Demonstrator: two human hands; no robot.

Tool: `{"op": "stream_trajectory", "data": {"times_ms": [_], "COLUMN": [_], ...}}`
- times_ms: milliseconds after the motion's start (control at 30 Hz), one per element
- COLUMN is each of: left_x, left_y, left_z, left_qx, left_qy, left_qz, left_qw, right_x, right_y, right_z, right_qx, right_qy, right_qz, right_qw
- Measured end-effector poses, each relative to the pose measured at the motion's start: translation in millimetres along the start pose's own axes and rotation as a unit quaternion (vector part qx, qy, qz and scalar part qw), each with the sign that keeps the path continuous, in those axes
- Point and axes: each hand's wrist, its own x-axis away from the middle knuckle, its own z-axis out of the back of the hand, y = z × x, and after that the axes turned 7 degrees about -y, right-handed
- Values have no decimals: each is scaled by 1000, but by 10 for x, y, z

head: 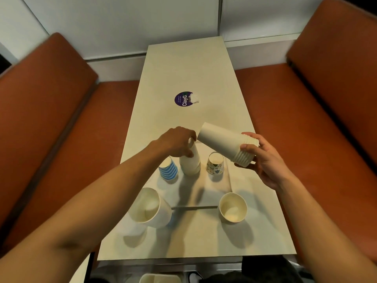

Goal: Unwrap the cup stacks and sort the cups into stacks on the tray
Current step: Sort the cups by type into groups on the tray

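Observation:
My right hand (263,160) grips a stack of plain white cups (222,141) by its rims, held tilted above the table with the bases pointing up-left. My left hand (175,142) is closed over the top of an upside-down white cup stack (190,162) that stands on the pale tray (204,186). A blue-striped cup (169,170) stands just left of that stack. A cup with a small printed pattern (215,163) stands to its right. Nearer me, a large white cup (150,208) leans at the left and a cream cup (233,207) stands at the right.
The narrow white table (187,66) runs away from me, with a round purple sticker (184,99) mid-way. Orange bench seats (61,129) flank both sides. A dark slot (194,207) lies between the two near cups. More white cups (160,278) show below the near edge.

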Motion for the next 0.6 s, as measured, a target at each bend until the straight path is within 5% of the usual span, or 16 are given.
{"op": "stream_trajectory", "data": {"times_ms": [467, 600], "left_x": [81, 349], "left_y": [-81, -174], "left_z": [105, 527], "left_qx": [24, 178], "left_qy": [-57, -95], "left_qz": [17, -26], "left_qw": [998, 979], "right_x": [19, 34], "right_y": [18, 17], "right_z": [-76, -93], "right_qx": [-29, -44], "right_qy": [-19, -31], "right_qz": [-10, -12], "right_qw": [999, 998]}}
